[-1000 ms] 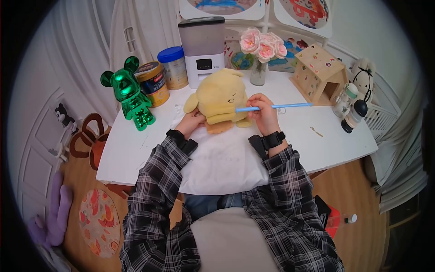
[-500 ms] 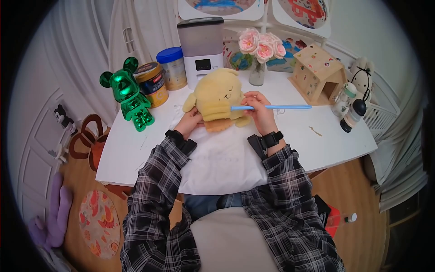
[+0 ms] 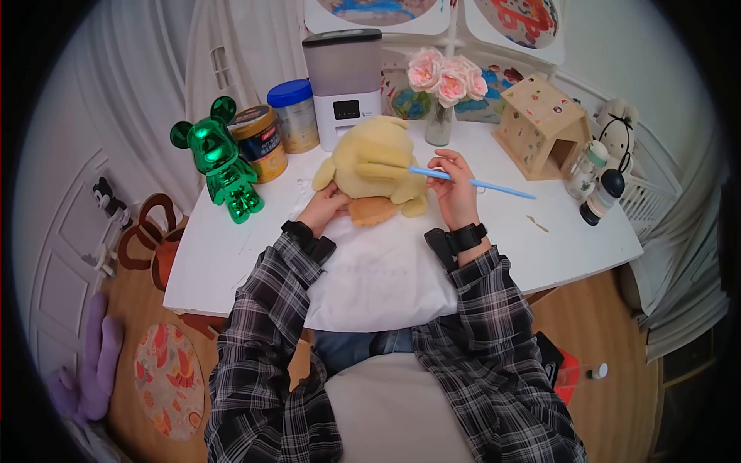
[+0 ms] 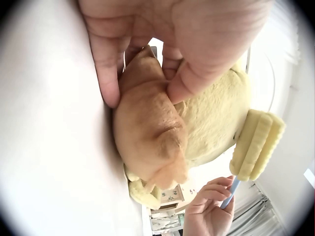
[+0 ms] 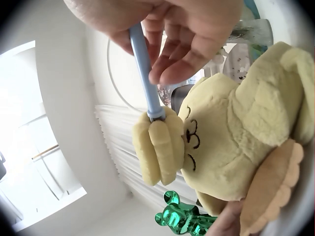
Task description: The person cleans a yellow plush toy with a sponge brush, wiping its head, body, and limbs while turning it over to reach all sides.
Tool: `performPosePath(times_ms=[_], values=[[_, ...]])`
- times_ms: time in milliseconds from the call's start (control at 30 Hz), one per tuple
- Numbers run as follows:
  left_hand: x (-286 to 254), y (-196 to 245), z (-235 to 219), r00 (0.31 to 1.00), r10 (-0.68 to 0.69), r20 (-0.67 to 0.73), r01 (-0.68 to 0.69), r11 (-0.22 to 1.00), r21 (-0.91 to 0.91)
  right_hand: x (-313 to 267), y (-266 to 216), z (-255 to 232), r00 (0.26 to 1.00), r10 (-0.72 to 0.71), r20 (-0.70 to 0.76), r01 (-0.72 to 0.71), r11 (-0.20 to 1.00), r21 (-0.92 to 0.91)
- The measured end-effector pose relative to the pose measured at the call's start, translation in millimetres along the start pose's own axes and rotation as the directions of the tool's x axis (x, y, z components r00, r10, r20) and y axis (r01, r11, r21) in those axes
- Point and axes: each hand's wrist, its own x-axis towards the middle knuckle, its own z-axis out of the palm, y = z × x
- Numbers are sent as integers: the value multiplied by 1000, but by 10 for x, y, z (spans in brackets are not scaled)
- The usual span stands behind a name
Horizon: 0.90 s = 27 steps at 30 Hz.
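Note:
A yellow plush puppy (image 3: 359, 147) sits on a white cloth (image 3: 378, 285) at the table's near side. My left hand (image 3: 324, 210) grips the tan, scalloped-edged part (image 4: 147, 123) low on the plush, thumb and fingers on either side of it. In my right hand (image 3: 454, 191) is a duster with a slim blue handle (image 3: 505, 189), pinched between thumb and fingers. The duster's ridged, pale yellow head (image 5: 157, 147) is at the plush's face, overlapping it in the head view. In the right wrist view the closed stitched eyes and mouth show beside that head.
Behind the plush stand a pet feeder (image 3: 343, 92) and a vase of pink roses (image 3: 439, 127). To the left are a shiny green bear (image 3: 216, 150) and two cans (image 3: 262, 143). A wooden house (image 3: 540, 127) and two bottles (image 3: 603, 197) stand right.
The duster head has moved up from the plush's lower body to its face, and the handle now slopes down to the right. My left hand has stayed in place.

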Motion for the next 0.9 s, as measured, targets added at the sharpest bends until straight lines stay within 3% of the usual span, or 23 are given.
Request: performPosePath(times_ms=[67, 167, 200, 300, 400, 433, 500, 533, 633, 767, 900], values=[[13, -14, -3, 1000, -7, -12, 7, 1000, -8, 64, -13, -191, 994, -76, -73, 70, 994, -87], [64, -58, -63, 998, -51, -26, 50, 998, -28, 55, -38, -314, 972, -137, -189, 128, 990, -59], [81, -71, -78, 997, -70, -28, 69, 997, -37, 50, -21, -344, 973, -188, -131, 194, 980, 38], [62, -74, -64, 999, -37, -33, 36, 999, -39, 30, -38, -266, 986, -164, 39, 146, 947, 287], [-13, 14, 11, 999, -8, -35, 7, 1000, -25, -117, -111, 184, 991, -128, -26, 130, 960, 248], [-21, 22, 22, 999, -1, -36, 0, 1000, -29, -127, -48, 172, 969, -225, 104, 219, 974, 61], [-32, 22, 29, 999, 11, -35, -12, 999, -35, -170, 83, 153, 861, -320, 396, 441, 858, -265], [-22, 5, 13, 999, 10, -32, -11, 999, -45, -234, 135, 147, 873, -258, 414, 405, 856, -321], [25, -37, -20, 1000, -2, -13, 2, 998, -64, -297, 117, 235, 826, -277, 491, 549, 594, -588], [19, -23, -25, 1000, -14, -23, 13, 998, -62, -283, 109, 157, 863, -377, 336, 502, 579, -642], [63, -62, -71, 999, -42, -27, 40, 996, -81, -261, 35, 47, 886, -431, 171, 439, 661, -608]])
